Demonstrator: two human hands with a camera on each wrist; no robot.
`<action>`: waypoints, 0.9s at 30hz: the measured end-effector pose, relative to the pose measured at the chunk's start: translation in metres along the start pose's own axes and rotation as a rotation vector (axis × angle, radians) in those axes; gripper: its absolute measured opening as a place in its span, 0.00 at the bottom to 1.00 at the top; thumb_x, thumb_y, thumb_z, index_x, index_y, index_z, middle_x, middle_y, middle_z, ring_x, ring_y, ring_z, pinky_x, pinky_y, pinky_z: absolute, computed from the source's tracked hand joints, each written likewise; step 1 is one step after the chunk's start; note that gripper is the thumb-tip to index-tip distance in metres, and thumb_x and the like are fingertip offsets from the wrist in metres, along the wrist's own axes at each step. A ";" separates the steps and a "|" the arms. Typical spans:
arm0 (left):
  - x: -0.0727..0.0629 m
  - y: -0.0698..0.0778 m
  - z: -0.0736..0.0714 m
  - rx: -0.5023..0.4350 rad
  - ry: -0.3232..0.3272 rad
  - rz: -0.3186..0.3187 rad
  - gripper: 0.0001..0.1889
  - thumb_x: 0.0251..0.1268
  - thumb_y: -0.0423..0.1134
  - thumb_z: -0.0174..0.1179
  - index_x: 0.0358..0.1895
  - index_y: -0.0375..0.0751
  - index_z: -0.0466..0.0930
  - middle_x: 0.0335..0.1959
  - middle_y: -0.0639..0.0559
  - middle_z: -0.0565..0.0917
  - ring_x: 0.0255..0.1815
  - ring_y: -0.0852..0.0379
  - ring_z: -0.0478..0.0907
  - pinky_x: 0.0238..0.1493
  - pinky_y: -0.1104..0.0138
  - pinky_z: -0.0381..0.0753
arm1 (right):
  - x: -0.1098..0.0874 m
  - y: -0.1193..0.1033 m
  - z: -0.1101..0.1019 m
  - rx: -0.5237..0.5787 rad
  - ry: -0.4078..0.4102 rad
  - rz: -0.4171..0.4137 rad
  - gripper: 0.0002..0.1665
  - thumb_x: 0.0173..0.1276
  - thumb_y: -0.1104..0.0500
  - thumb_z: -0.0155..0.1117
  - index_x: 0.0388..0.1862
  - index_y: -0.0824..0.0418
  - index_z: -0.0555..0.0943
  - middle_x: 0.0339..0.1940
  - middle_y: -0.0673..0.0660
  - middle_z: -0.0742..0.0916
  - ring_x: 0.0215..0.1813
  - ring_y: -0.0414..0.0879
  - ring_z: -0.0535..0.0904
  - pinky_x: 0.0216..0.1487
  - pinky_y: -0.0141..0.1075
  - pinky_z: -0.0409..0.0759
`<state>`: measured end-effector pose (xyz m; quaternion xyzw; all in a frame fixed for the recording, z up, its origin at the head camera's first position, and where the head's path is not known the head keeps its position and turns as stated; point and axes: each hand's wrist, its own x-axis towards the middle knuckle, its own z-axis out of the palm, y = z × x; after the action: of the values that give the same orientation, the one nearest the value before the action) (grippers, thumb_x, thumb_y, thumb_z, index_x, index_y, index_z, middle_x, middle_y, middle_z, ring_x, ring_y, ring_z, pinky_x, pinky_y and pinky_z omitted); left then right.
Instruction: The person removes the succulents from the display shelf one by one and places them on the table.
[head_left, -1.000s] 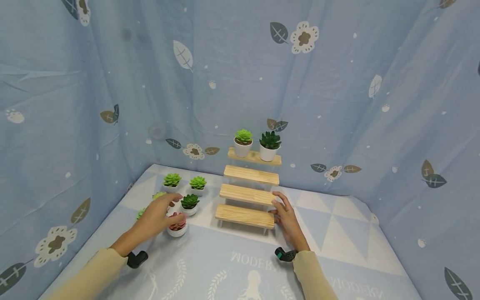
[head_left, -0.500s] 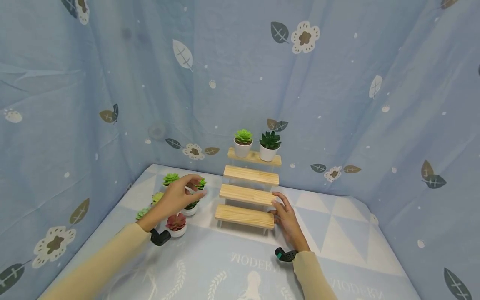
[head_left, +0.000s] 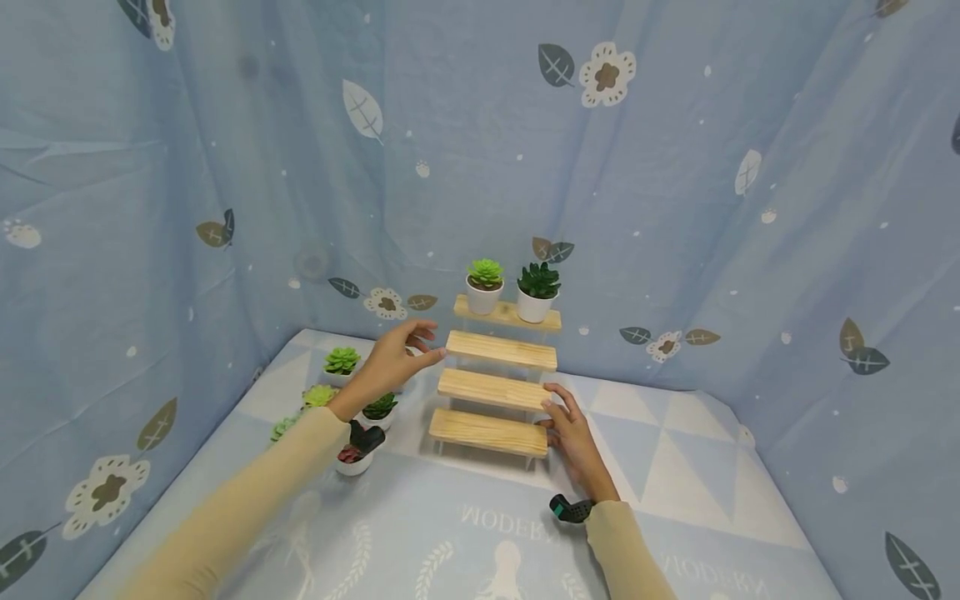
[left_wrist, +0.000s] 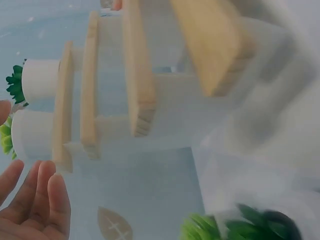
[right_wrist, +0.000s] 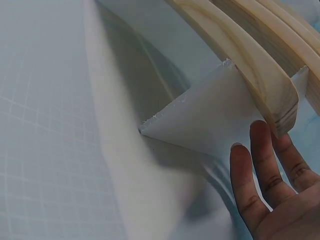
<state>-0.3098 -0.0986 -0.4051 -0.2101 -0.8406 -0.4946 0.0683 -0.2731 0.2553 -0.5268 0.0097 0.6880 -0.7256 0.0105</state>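
A stepped wooden stand (head_left: 487, 427) with pale boards on see-through side panels stands at the back of the table. Its top board bears a light green succulent (head_left: 484, 285) and a dark green succulent (head_left: 537, 292), both in white pots. My left hand (head_left: 393, 357) holds nothing; its fingers reach toward the stand's left end, close to the upper boards. In the left wrist view the fingertips (left_wrist: 47, 167) lie near the end of the top board. My right hand (head_left: 573, 437) touches the stand's right side with nearly straight fingers (right_wrist: 265, 160).
Several more potted succulents stand at the left: a green one (head_left: 342, 360), a yellow-green one (head_left: 318, 395), a dark green one (head_left: 379, 407) and a reddish one (head_left: 352, 462), partly behind the left wrist and sleeve. A blue patterned curtain (head_left: 480, 167) hangs behind.
My left hand has moved right and away from me, from above the succulents to beside the stand's left end, carrying nothing. My right hand has stayed at the stand's right side.
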 end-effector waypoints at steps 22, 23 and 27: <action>0.071 0.010 0.031 -0.148 0.065 -0.007 0.40 0.68 0.54 0.69 0.76 0.39 0.65 0.63 0.42 0.75 0.58 0.44 0.73 0.52 0.49 0.78 | 0.001 0.001 -0.002 -0.002 -0.014 -0.012 0.31 0.70 0.37 0.68 0.70 0.35 0.73 0.61 0.59 0.81 0.49 0.53 0.83 0.39 0.40 0.81; 0.074 0.009 0.031 -0.150 0.073 -0.015 0.40 0.68 0.54 0.69 0.76 0.39 0.65 0.63 0.42 0.75 0.58 0.44 0.73 0.53 0.49 0.77 | 0.001 0.001 -0.001 -0.005 -0.015 -0.010 0.31 0.70 0.36 0.68 0.70 0.35 0.74 0.62 0.59 0.81 0.49 0.53 0.83 0.39 0.40 0.81; 0.082 0.009 0.035 -0.140 0.095 -0.031 0.42 0.67 0.56 0.70 0.76 0.40 0.64 0.63 0.43 0.75 0.59 0.44 0.71 0.55 0.48 0.76 | 0.002 0.002 -0.001 -0.009 -0.012 -0.010 0.31 0.70 0.37 0.68 0.70 0.35 0.74 0.62 0.59 0.81 0.49 0.52 0.84 0.39 0.39 0.81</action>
<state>-0.3769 -0.0417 -0.3891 -0.1776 -0.8030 -0.5625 0.0857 -0.2749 0.2560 -0.5286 0.0017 0.6912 -0.7225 0.0112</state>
